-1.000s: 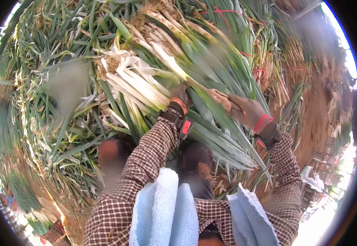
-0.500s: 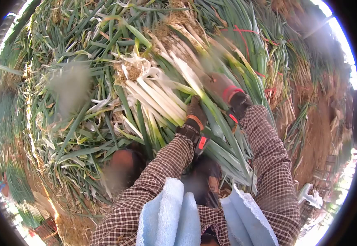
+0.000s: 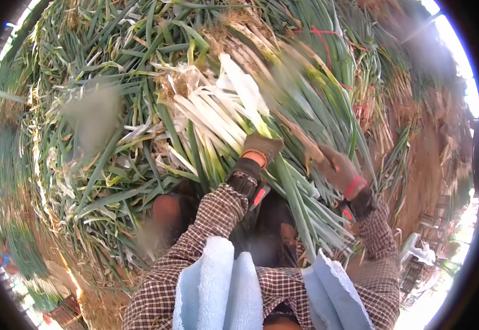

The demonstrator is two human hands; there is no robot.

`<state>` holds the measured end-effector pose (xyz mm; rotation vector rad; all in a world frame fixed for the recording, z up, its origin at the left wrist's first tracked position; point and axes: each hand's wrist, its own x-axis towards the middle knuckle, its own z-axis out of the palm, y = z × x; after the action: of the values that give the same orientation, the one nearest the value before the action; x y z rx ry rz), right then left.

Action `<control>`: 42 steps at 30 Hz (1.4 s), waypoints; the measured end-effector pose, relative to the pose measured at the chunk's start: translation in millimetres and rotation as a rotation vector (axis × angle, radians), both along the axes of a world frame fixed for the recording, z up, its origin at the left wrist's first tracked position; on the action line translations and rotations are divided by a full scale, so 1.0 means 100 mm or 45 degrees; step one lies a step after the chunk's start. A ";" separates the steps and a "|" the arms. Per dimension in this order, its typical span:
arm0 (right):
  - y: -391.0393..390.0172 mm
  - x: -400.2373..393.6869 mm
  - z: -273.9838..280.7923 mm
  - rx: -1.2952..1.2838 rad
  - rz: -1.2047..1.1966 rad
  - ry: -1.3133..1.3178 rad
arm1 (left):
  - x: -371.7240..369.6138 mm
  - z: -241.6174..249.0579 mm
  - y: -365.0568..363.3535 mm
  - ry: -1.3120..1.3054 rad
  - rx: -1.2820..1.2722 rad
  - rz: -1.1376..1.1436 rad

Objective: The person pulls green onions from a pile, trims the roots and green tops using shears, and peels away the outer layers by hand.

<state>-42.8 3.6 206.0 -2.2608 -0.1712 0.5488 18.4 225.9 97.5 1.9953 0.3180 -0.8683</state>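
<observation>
In the head view my gloved left hand is closed around a spring onion. Its white end points up and away, and its green leaves hang down toward my lap. Beside that hand lies a bunch of white-stemmed spring onions, roots at the upper left. My gloved right hand is off to the right, fingers closed on a long, brownish withered leaf that trails up and left. The inner fingers of both hands are partly hidden.
A heap of loose green leaves and trimmings covers the left. Unpeeled spring onions with soil on them lie ahead. Bundles tied with red string are at the upper right. A light-blue towel hangs from my neck.
My right hand has moved down and right, away from the left hand, with the withered leaf stretched behind it. The held spring onion now stands more upright, its white end shifted left.
</observation>
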 end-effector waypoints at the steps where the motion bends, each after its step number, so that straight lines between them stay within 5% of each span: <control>1: -0.01 -0.18 0.10 -0.025 -0.060 0.105 | -0.06 0.00 0.03 -0.022 -0.055 0.098; 3: -0.10 -0.54 0.06 -0.015 -0.057 0.030 | -0.21 -0.13 0.06 -0.246 -0.151 0.185; 7: -0.15 -0.98 -0.10 0.014 -0.057 0.008 | -0.52 0.27 0.13 -0.138 -0.239 0.461; 11: 0.05 -1.01 0.01 0.035 0.009 -0.143 | -0.59 0.58 0.26 0.073 -0.212 0.055; 15: 0.28 -0.75 0.06 -0.079 0.120 -0.247 | -0.36 -0.04 0.22 0.366 -0.530 0.189; 17: 0.37 -0.55 0.04 -0.164 0.189 -0.197 | -0.16 -0.69 0.27 0.149 -0.432 -0.332; 19: 0.45 -0.43 -0.02 -0.260 0.160 -0.168 | -0.34 -0.61 0.32 0.362 -0.737 0.252; 23: 0.60 -0.15 -0.22 -0.232 0.133 -0.167 | -0.40 0.17 0.37 0.354 -0.616 0.175; 27: 0.86 0.38 -0.41 -0.228 0.167 -0.136 | -0.25 -0.32 0.22 0.365 -0.317 0.062; 33: 1.42 1.12 -0.62 -0.225 0.099 -0.233 | -0.20 0.10 0.36 0.327 -0.344 0.184; 36: 1.34 1.12 -0.68 0.067 0.057 -0.105 | -0.26 0.15 0.38 0.279 -0.412 0.251; 42: 1.13 1.04 -0.58 0.118 0.124 0.017 | -0.08 -0.03 0.65 0.399 -1.164 0.728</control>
<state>61.0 116.2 147.9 -2.1666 -0.2959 0.5947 10.3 290.7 94.8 0.8557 0.5195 -0.7493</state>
